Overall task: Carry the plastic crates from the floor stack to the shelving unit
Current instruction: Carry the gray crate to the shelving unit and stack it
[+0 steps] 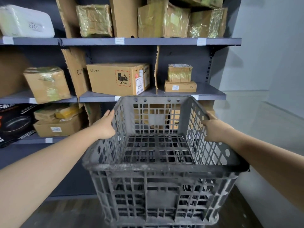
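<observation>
Fingers of both hands clasp crate — outside walls.

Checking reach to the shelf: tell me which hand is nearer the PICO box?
Left. The left hand grips the crate below the PICO box; the right hand grips the far side.

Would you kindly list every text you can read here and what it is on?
"PICO": middle box.
"UN 3481": its red hazard label.
"CZ": cardboard sheet, cut off.
"X4", upside down: flat box.
White foam box: numbers blurred.
Shelf tags, shipping labels: too small.
</observation>
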